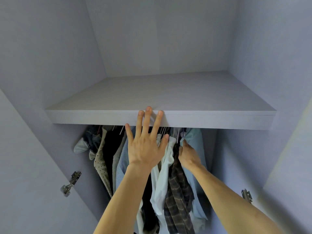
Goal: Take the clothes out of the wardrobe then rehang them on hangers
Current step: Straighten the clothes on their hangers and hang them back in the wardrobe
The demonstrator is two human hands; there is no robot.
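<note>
**DESK:** What's held at the wardrobe?

**OPERATOR:** My right hand point(187, 155) has its fingers curled into the pale blue shirt point(196, 141), bunching the cloth near the shoulder. It's the garment farthest out past that hand, under the shelf point(211, 119). My left hand point(146, 146) is spread, fingers straight and apart, tips up over the shelf's front edge. I can't tell whether it touches.

**DESK:** How will the shirt handle?

**OPERATOR:** Light and limp, I'd judge. It should sag and may slip off its hanger if tugged by the cloth. Better to take the hook, just above my right fingers among the wire hangers point(162, 130).

**DESK:** Its look?

**OPERATOR:** Plain, thin, creased, hanging long. A dark plaid shirt point(179, 191) is pressed against it, with a white shirt point(164, 174) between my hands.
</note>
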